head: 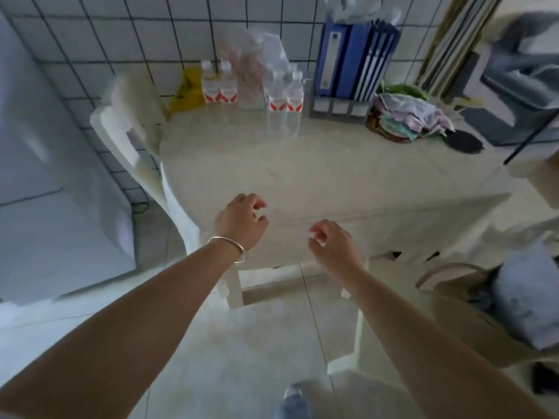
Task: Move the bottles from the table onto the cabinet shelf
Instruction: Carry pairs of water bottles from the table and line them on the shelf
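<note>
Head view: pale table (pixel 332 176) against white tiled wall (pixel 121 40), bottles (pixel 284 101) at back, both hands' grip loosely apart, empty.

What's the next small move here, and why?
Probably reach both hands forward to the nearer pair of water bottles. The left hand and right hand hover empty with loosely curled fingers over the table's near edge, while all the bottles stand upright toward its far side.
</note>
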